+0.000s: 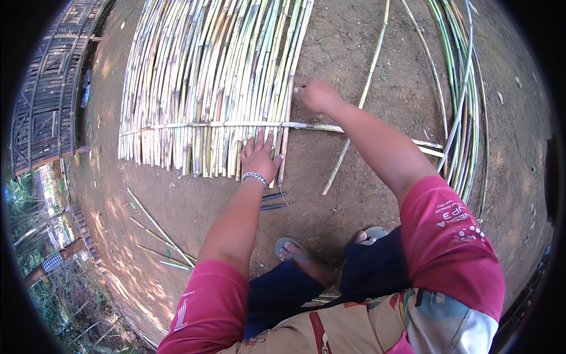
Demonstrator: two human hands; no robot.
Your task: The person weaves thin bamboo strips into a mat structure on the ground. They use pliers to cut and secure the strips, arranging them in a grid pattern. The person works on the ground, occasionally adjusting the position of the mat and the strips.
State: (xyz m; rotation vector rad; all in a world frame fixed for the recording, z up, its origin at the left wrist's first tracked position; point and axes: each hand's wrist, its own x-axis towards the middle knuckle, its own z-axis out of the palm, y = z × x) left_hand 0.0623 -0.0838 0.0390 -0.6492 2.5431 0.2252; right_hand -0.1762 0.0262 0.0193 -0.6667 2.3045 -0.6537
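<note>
A row of thin bamboo canes (194, 71) lies side by side on the ground, with a long cross cane (230, 124) running over it near the close end. My left hand (259, 158) rests flat on the near ends of the canes, fingers spread, just below the cross cane. At the row's right edge, beyond the cross cane, my right hand (318, 96) is closed, its fingertips beside the outermost cane (289, 97). What those fingers pinch is too small to make out.
A single cane (365, 88) lies on the dirt to the right, with a bundle of long green canes (466, 124) farther out. Cut pieces (162, 233) lie at lower left. Two short dark sticks (272, 206) are near my feet. A slatted bamboo structure (47, 88) stands at left.
</note>
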